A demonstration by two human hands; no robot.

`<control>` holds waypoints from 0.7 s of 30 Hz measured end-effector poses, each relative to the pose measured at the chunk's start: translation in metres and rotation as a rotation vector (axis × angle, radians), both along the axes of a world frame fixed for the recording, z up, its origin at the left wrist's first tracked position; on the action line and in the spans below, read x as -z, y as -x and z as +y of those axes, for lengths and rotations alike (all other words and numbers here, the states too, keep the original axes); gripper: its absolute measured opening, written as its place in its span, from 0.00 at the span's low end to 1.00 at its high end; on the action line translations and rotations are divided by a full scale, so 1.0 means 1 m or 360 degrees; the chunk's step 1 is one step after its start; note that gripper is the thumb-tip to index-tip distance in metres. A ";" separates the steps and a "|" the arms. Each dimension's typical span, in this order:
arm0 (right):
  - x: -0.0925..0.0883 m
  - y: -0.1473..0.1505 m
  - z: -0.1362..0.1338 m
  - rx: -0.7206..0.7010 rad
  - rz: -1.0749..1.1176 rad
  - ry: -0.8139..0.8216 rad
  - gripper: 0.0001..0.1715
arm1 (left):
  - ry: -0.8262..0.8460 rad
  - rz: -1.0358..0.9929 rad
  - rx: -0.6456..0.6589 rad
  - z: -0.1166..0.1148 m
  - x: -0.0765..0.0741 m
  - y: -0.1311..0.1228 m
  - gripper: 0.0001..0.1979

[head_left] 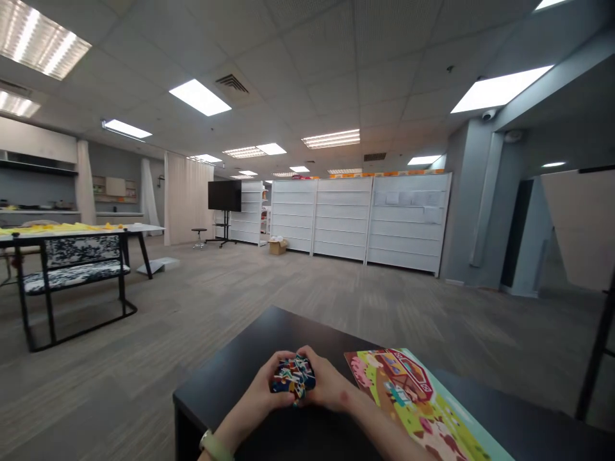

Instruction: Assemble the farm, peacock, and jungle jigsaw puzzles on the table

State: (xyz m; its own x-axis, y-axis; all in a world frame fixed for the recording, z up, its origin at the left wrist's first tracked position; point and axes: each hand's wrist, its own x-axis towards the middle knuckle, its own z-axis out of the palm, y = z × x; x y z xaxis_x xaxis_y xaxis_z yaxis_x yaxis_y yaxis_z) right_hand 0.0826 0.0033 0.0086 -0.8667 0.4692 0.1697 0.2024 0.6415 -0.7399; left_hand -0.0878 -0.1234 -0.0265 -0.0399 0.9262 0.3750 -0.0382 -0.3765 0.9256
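Observation:
Both my hands are cupped around a small bundle of colourful puzzle pieces (293,376) just above the black table (225,384). My left hand (262,392) wraps the bundle from the left, fingers curled over its top. My right hand (327,384) closes on it from the right. A pale green band (214,445) sits on my left wrist. A colourful farm-picture board (418,400) lies flat on the table, right of my hands.
A bench with a patterned cushion (72,272) and a long table (72,229) stand at the left. White shelving panels (360,214) line the far wall, with a black screen on a stand (224,195), a stool (198,237) and a cardboard box (277,246) nearby.

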 end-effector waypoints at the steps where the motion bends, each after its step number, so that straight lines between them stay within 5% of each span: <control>1: 0.002 -0.004 -0.003 -0.0048 0.0016 -0.0003 0.54 | -0.0019 0.0109 0.0034 -0.002 0.001 -0.001 0.38; 7: 0.012 -0.025 -0.008 -0.0255 -0.0118 0.0025 0.82 | 0.0038 0.0721 -0.0160 -0.009 0.006 -0.005 0.37; 11: 0.016 -0.026 -0.017 -0.0261 -0.0125 0.0022 0.91 | 0.0029 0.0661 0.0093 -0.008 0.003 -0.010 0.49; 17: 0.028 -0.019 -0.034 -0.0033 0.0261 -0.0055 0.76 | 0.0067 0.0581 0.0375 -0.008 -0.006 -0.016 0.47; 21: 0.021 -0.032 -0.044 0.0049 0.0414 -0.0101 0.56 | 0.0096 0.0528 0.0441 -0.003 -0.012 -0.030 0.48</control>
State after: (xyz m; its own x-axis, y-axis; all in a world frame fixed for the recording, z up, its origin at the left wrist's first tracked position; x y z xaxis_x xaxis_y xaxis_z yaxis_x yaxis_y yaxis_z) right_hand 0.1142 -0.0408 -0.0128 -0.7755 0.4759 0.4148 0.0306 0.6846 -0.7282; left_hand -0.0579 -0.1263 -0.0144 0.3265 0.9056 0.2706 0.1730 -0.3387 0.9249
